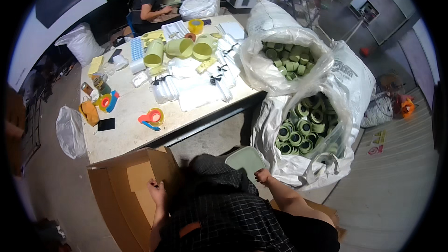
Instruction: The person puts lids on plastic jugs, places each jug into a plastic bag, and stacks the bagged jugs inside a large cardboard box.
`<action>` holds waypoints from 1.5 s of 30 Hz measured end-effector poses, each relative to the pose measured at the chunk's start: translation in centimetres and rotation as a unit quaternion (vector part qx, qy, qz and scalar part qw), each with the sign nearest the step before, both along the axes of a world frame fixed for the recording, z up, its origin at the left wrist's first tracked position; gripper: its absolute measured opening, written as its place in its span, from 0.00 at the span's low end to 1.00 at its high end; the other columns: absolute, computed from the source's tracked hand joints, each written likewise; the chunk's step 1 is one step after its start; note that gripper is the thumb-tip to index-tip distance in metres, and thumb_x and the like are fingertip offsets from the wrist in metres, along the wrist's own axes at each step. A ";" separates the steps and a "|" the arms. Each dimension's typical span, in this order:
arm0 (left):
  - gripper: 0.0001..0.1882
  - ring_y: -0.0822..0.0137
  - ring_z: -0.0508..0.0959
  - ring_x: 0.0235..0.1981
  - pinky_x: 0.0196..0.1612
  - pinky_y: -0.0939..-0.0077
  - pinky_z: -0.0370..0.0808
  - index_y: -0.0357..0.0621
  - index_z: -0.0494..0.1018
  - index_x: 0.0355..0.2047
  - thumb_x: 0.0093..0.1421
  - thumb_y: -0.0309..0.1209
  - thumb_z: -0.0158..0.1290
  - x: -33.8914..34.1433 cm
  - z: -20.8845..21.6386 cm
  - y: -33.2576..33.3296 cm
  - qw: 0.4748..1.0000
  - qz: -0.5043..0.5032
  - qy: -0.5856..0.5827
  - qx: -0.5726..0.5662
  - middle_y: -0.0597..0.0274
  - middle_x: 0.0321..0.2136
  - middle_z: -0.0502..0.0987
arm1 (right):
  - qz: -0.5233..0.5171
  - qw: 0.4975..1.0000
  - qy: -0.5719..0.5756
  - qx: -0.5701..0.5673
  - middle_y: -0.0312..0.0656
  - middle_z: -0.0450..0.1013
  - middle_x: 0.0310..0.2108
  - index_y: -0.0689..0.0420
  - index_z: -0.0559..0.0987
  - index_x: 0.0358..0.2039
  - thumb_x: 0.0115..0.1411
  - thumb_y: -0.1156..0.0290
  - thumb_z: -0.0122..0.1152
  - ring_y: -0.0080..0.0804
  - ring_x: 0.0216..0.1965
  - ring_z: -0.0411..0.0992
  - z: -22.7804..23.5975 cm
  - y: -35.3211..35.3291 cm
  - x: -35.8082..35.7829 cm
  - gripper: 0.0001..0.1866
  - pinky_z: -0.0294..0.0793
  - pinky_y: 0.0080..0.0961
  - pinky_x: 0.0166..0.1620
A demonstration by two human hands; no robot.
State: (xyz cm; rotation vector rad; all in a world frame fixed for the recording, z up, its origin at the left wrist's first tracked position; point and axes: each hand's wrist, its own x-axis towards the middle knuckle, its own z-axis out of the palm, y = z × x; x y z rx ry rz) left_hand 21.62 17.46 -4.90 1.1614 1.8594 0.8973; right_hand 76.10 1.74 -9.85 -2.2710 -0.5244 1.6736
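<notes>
My left hand (pixel 157 190) is over the inner side of an open cardboard box (pixel 164 167), its fingers curled together. A small dark spot shows at the fingertips, too small to name. On the other side of my body, my right hand (pixel 262 176) is closed beside a pale green plastic seat or lid (pixel 245 159). Whatever it may hold is hidden. Close to that hand, a big white woven sack (pixel 284 170) stands open, full of green ring-shaped caps (pixel 303 128). Behind it a second sack (pixel 256 46) holds green cylindrical caps (pixel 291 60).
A white table (pixel 116 147) carries light green cups (pixel 154 53), bundled clear bags (pixel 165 91), red-and-blue tape dispensers (pixel 151 118), a phone (pixel 106 124) and yellow tape (pixel 196 26). At its far end sits another person (pixel 156 4). White sacks (pixel 79 44) stand on the left.
</notes>
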 end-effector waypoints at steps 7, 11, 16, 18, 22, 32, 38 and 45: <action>0.34 0.43 0.66 0.57 0.62 0.52 0.61 0.31 0.62 0.59 0.54 0.28 0.60 5.6 12.5 10.5 0.942 -0.060 0.267 0.196 0.38 0.52 0.66 | 0.319 0.938 -0.061 0.123 0.55 0.79 0.42 0.63 0.80 0.47 0.57 0.53 0.62 0.46 0.38 0.79 -2.1 1.8 -2.6 0.27 0.79 0.39 0.41; 0.29 0.48 0.68 0.55 0.61 0.55 0.62 0.32 0.64 0.56 0.54 0.26 0.59 10.1 10.1 17.1 0.971 -0.092 0.096 0.200 0.42 0.51 0.68 | 0.239 0.954 -0.145 0.105 0.56 0.79 0.43 0.63 0.81 0.47 0.56 0.52 0.62 0.48 0.41 0.79 -4.9 6.9 2.1 0.28 0.77 0.39 0.45; 0.18 0.69 0.74 0.39 0.48 0.75 0.72 0.34 0.68 0.51 0.60 0.20 0.53 18.1 10.3 22.9 0.975 -0.114 -0.082 0.172 0.59 0.38 0.74 | 0.268 0.943 -0.173 0.099 0.52 0.82 0.37 0.62 0.83 0.43 0.52 0.65 0.69 0.40 0.37 0.81 -5.7 15.3 7.8 0.19 0.78 0.31 0.40; 0.15 0.72 0.74 0.36 0.45 0.78 0.72 0.35 0.69 0.48 0.61 0.21 0.54 21.9 9.8 26.4 0.973 -0.161 -0.126 0.107 0.62 0.35 0.74 | 0.074 0.991 -0.055 0.100 0.48 0.82 0.36 0.61 0.84 0.42 0.54 0.67 0.68 0.36 0.36 0.80 -5.5 19.9 9.8 0.16 0.78 0.30 0.39; 0.05 0.74 0.71 0.24 0.31 0.75 0.70 0.40 0.74 0.31 0.63 0.28 0.54 29.3 2.3 32.5 0.923 -0.295 -0.246 -0.033 0.65 0.22 0.72 | 0.043 0.969 -0.068 0.233 0.41 0.81 0.34 0.62 0.83 0.40 0.58 0.68 0.65 0.31 0.34 0.78 -2.5 28.4 18.2 0.13 0.78 0.28 0.39; 0.32 0.55 0.75 0.48 0.52 0.63 0.73 0.32 0.62 0.59 0.58 0.31 0.61 51.2 9.3 42.6 0.949 -0.297 -0.110 0.000 0.48 0.47 0.74 | -0.080 0.909 -0.290 0.288 0.48 0.80 0.32 0.66 0.76 0.51 0.57 0.67 0.66 0.33 0.34 0.78 9.2 37.4 35.0 0.23 0.77 0.29 0.40; 0.42 0.47 0.68 0.61 0.65 0.62 0.62 0.26 0.56 0.63 0.54 0.32 0.66 55.2 10.1 50.7 0.968 -0.243 -0.025 0.064 0.36 0.58 0.68 | -0.189 0.827 -0.402 0.344 0.54 0.73 0.49 0.63 0.67 0.59 0.54 0.67 0.69 0.48 0.51 0.72 21.2 41.5 34.9 0.34 0.70 0.39 0.55; 0.53 0.42 0.62 0.64 0.69 0.54 0.55 0.30 0.52 0.66 0.46 0.36 0.71 72.4 18.5 52.4 0.877 -0.408 0.083 0.240 0.38 0.62 0.62 | -0.126 0.674 -0.647 0.333 0.59 0.59 0.63 0.64 0.57 0.67 0.49 0.61 0.74 0.57 0.64 0.60 26.4 44.8 50.7 0.50 0.61 0.47 0.64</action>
